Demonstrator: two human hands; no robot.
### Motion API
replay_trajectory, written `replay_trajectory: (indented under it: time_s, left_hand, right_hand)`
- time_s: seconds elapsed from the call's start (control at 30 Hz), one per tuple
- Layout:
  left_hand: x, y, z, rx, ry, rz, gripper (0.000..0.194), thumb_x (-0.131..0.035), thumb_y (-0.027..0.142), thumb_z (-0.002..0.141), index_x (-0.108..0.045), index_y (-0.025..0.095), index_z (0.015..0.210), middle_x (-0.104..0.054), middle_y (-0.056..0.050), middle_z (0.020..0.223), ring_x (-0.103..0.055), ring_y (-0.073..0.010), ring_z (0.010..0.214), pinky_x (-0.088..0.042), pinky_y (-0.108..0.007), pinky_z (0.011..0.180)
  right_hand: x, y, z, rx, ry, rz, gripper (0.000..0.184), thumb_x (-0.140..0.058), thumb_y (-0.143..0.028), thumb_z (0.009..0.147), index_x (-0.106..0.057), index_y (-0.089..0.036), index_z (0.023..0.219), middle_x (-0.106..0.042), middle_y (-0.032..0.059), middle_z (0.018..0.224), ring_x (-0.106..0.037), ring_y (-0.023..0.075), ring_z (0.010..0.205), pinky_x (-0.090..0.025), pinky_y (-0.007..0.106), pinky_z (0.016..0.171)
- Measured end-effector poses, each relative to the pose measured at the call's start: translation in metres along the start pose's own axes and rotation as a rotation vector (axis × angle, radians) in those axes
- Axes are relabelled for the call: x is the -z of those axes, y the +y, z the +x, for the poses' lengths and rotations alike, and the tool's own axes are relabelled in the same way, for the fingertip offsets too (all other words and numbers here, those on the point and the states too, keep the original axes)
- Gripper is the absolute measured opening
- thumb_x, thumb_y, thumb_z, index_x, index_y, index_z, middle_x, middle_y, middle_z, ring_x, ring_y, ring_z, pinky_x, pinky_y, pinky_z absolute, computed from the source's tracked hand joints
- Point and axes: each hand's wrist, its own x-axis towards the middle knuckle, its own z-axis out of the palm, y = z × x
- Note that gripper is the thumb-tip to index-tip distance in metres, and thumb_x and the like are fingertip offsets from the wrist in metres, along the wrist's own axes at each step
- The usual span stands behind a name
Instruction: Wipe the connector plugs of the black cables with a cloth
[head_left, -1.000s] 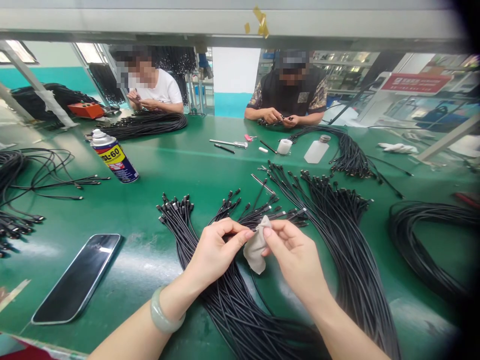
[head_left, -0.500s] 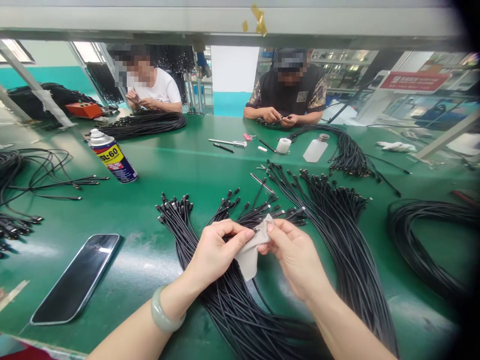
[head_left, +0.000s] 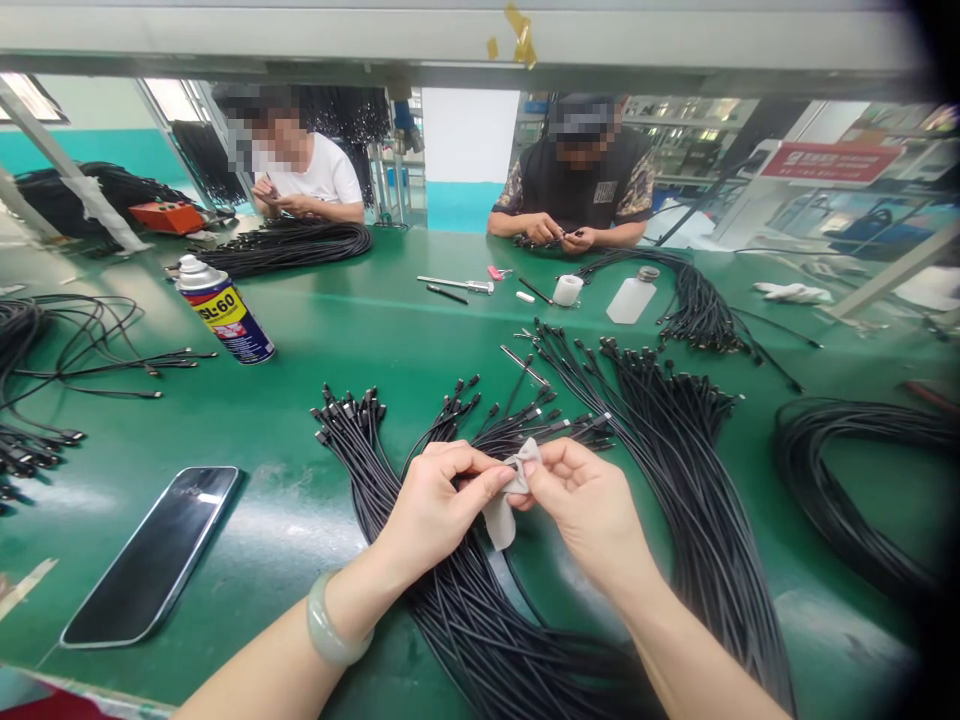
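Observation:
My left hand (head_left: 435,505) and my right hand (head_left: 581,505) meet above a thick bundle of black cables (head_left: 480,610) on the green table (head_left: 330,340). Both pinch a small grey cloth (head_left: 504,505) between thumb and fingers. The cloth folds around a cable's connector end, which is mostly hidden inside it. My left wrist wears a pale green bangle (head_left: 330,625). Loose connector ends (head_left: 517,415) fan out just beyond my fingers.
A dark phone (head_left: 154,555) lies at the left. A spray can (head_left: 223,312) stands further back. More cable bundles lie at the left edge (head_left: 30,400) and right (head_left: 847,480). Two people across the table handle cables; small tools, a tape roll (head_left: 568,290) and a white bottle (head_left: 631,298) lie between.
My hands have drawn closer together. The cloth, which hung loose below my right fingers, is now bunched smaller between both hands.

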Motion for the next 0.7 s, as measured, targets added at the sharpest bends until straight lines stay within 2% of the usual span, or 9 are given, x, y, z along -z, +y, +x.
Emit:
replay_trajectory:
  time_s: [0.2,0.4,0.57,0.7]
  left_hand:
    - [0.0014,-0.0025,-0.0001,-0.005,-0.016,0.035,0.014,-0.071,0.025,0.088,-0.075,0.020,0.076,-0.073,0.002,0.072,-0.060,-0.0129,0.067,-0.041,-0.029,0.077]
    - [0.0006,-0.0040,-0.0010,-0.073,-0.010,0.103,0.011,-0.071,0.022,0.088,-0.074,0.019,0.078,-0.069,0.002,0.069,-0.057,-0.0127,0.065,-0.038,-0.030,0.077]
    - [0.0003,-0.0047,-0.0004,-0.082,-0.013,0.095,0.012,-0.070,0.022,0.089,-0.074,0.018,0.078,-0.070,0.001,0.070,-0.058,-0.0132,0.066,-0.039,-0.030,0.078]
    - [0.0000,-0.0052,0.0005,-0.057,-0.031,0.044,0.014,-0.068,0.022,0.090,-0.074,0.019,0.078,-0.072,0.001,0.073,-0.061,-0.0128,0.069,-0.040,-0.029,0.078]
  right_hand:
    - [0.0028,0.0005,0.0013,0.017,-0.046,0.040,0.022,-0.083,-0.033,0.079,-0.068,-0.016,0.077,-0.075,0.0021,0.069,-0.072,0.0142,0.062,-0.061,0.023,0.063]
    - [0.0074,0.0037,0.0038,-0.014,-0.048,0.006,0.027,-0.083,-0.035,0.078,-0.065,-0.016,0.073,-0.073,0.0023,0.060,-0.070,0.0137,0.053,-0.059,0.021,0.055]
    - [0.0072,0.0047,0.0045,-0.029,-0.065,0.022,0.027,-0.084,-0.035,0.076,-0.067,-0.015,0.076,-0.074,0.0030,0.065,-0.071,0.0136,0.056,-0.059,0.021,0.058]
    - [0.0065,-0.0004,0.0040,-0.108,-0.027,0.072,0.030,-0.085,-0.037,0.074,-0.066,-0.015,0.075,-0.071,0.0013,0.059,-0.067,0.0115,0.049,-0.057,0.019,0.052]
